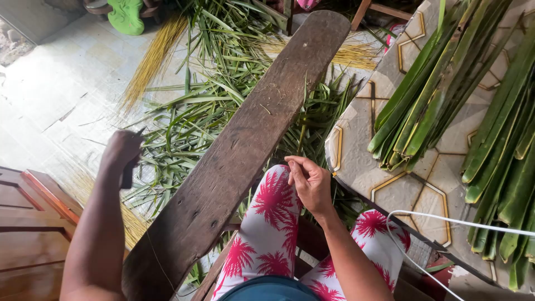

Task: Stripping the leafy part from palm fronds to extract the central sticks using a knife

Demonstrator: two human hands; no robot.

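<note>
Propped across the lap on red palm-print white trousers [267, 234], a long dark weathered wooden board [245, 150] slopes away as a work surface. Right hand [310, 181] pinches a barely visible strand beside it; left hand [121, 153], at the left, closes on a small dark blade over stripped green palm leaves [189, 128].

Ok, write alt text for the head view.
A seated person rests a long dark plank across the lap, left hand gripping a small dark tool, right hand pinching a thin strand. Green leaves lie stacked on a table, scraps litter the floor.
</note>
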